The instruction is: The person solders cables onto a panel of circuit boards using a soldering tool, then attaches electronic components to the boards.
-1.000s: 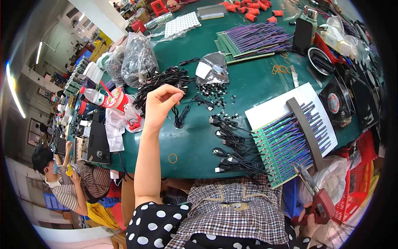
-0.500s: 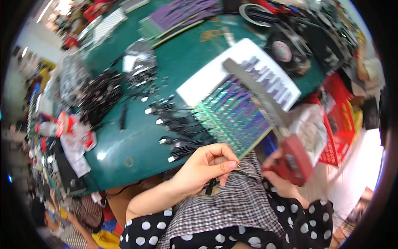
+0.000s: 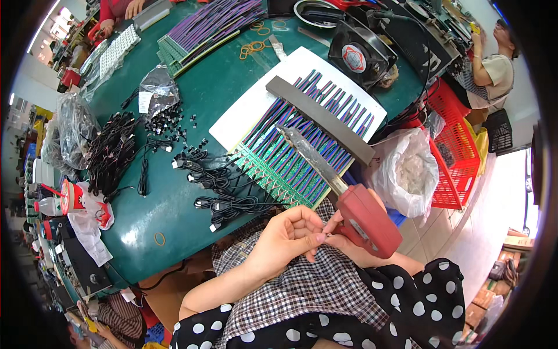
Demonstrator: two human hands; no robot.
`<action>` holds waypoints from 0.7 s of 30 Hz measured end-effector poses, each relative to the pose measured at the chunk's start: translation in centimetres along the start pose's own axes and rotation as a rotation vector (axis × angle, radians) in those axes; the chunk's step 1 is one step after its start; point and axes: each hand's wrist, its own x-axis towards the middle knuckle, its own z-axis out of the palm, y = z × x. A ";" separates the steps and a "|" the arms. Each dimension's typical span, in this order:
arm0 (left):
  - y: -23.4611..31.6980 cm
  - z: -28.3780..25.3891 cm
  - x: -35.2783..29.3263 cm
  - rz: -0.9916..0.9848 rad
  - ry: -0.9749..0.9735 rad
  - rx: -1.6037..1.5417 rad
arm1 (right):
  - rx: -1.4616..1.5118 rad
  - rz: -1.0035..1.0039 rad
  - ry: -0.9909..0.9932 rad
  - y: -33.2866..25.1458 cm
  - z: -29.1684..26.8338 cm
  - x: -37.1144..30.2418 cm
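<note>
My left hand [image 3: 285, 237] is closed in a pinch above my lap, around something small and thin I cannot make out. My right hand [image 3: 359, 251] grips a red pistol-shaped tool [image 3: 367, 220] with a long, tapering metal tip; its fingertips meet those of my left hand. The tool's tip points up and left, over a green circuit board panel [image 3: 278, 181] carrying rows of blue, purple and black wires [image 3: 290, 122]. A dark grey bar [image 3: 319, 119] lies across the wires. White sheet [image 3: 244, 116] shows under wires and panel.
Bundled black cables [image 3: 224, 205] lie left of the panel, with small black connectors [image 3: 168, 123] beyond. A fan [image 3: 356, 57] stands at the back right. A plastic-lined bag [image 3: 404, 168] and red basket [image 3: 459, 180] are off the table's right edge. Other people are nearby.
My right hand has brought the red tool left, so its fingertips now meet my left hand's. The tool's tip has swung over the wires. The whole view has shifted and sharpened.
</note>
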 end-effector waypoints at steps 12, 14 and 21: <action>-0.6 -0.7 -0.8 -0.121 0.019 0.010 | 0.441 0.155 0.122 -1.2 -2.4 0.6; -0.9 -1.0 -0.6 -0.067 -0.033 -0.067 | 0.491 0.184 0.063 -1.5 -1.6 0.1; -1.0 -1.1 -0.5 -0.124 -0.059 -0.084 | 0.336 -0.079 0.048 0.2 0.4 -0.1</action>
